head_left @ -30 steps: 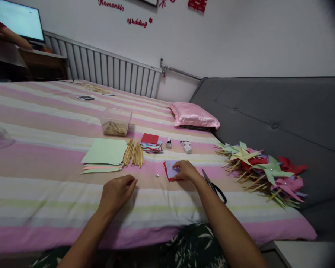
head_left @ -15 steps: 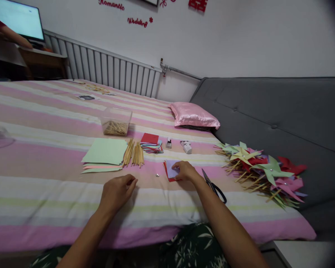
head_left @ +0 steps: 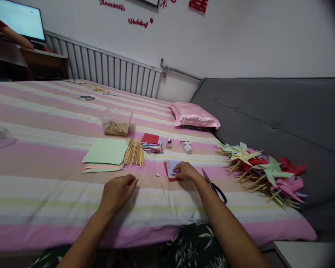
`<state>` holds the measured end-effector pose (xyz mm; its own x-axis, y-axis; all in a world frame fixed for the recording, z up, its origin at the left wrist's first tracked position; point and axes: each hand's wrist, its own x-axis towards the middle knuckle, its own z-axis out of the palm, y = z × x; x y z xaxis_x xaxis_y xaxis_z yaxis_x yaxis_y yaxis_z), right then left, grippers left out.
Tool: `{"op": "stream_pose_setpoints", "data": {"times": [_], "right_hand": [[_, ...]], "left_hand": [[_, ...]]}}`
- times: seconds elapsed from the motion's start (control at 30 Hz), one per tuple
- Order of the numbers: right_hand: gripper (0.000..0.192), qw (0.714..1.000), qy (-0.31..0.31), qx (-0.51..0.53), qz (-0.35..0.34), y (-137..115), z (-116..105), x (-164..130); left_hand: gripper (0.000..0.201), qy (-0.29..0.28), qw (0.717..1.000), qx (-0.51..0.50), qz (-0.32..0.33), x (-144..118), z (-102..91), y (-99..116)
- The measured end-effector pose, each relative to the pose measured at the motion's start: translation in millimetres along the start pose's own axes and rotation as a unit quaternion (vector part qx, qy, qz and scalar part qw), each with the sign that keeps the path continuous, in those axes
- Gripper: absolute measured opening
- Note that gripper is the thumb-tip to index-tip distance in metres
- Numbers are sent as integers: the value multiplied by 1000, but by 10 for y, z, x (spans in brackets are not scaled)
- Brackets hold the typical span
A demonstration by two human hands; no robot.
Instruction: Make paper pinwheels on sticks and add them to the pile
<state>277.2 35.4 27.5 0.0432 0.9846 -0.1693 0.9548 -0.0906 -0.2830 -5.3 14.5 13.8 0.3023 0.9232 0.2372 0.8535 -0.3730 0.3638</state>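
My right hand (head_left: 185,171) pinches the near right corner of a purple paper square (head_left: 171,167) and bends it up from a small stack. Red paper (head_left: 173,180) shows under it along the stack's edges. My left hand (head_left: 118,190) rests on the bedsheet to the left, thumb and fingers pressed together; anything between them is hidden. A tiny shiny piece (head_left: 158,175) lies on the sheet between my hands. Black-handled scissors (head_left: 213,186) lie partly behind my right forearm.
Beyond my hands are green paper sheets (head_left: 106,152), wooden sticks (head_left: 138,154), a red-topped paper stack (head_left: 150,139), a small bottle (head_left: 169,143), a white box (head_left: 187,147) and a clear bin (head_left: 115,123). Finished pinwheels (head_left: 272,169) pile at right. Another person's arm (head_left: 18,37) shows far left.
The purple square's corner has been bent up further by my right hand, showing more of what lies beneath. My left hand stays in place.
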Motion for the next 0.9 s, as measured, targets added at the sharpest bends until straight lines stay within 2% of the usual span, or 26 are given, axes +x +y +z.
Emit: {"op": "stream_pose_setpoints", "data": {"times": [0.17, 0.33, 0.47, 0.6, 0.77, 0.9], "right_hand": [[13, 999, 16, -5, 32, -29, -14, -16], [13, 995, 67, -10, 73, -23, -12, 9], [17, 985, 138, -8, 105, -2, -15, 44], [24, 964, 237, 6, 118, -11, -79, 29], [29, 928, 364, 35, 76, -116, -210, -77], [26, 893, 435, 110, -22, -268, -254, -154]], "left_hand": [[31, -2, 1000, 5, -1, 0, 9, -12], [31, -2, 1000, 9, 3, 2, 19, -7], [31, -1, 1000, 9, 4, -5, 21, -4], [32, -1, 1000, 5, 8, -10, 2, -2], [32, 0, 1000, 0, 8, -6, -34, 12], [30, 11, 1000, -27, -9, -8, -24, 3]]}}
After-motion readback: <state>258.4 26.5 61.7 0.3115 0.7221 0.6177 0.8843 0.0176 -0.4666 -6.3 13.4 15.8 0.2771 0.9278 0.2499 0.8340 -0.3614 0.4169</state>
